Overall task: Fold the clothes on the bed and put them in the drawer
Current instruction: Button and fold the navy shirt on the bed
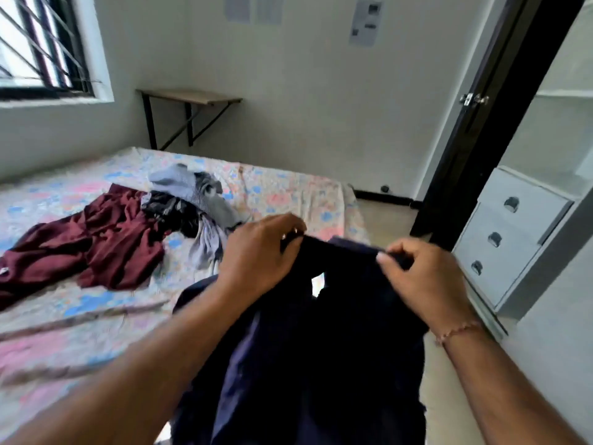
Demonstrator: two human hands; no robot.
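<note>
A dark navy garment (pixel 308 348) hangs in front of me over the near edge of the bed (pixel 282 184). My left hand (pixel 256 255) pinches its top edge on the left, and my right hand (pixel 420 277) pinches the same edge on the right. On the floral sheet lie a maroon garment (pixel 96 245), a grey garment (pixel 195 191) and a black patterned one (pixel 173 213), heaped together. A white drawer unit (pixel 513 239) with three closed drawers stands to the right inside a wardrobe.
A dark wardrobe door (pixel 475 130) stands open between the bed and the drawers. A small wooden wall table (pixel 189 97) is at the far wall, a barred window (pixel 38 46) at the left. Bare floor (pixel 385 216) lies between bed and wardrobe.
</note>
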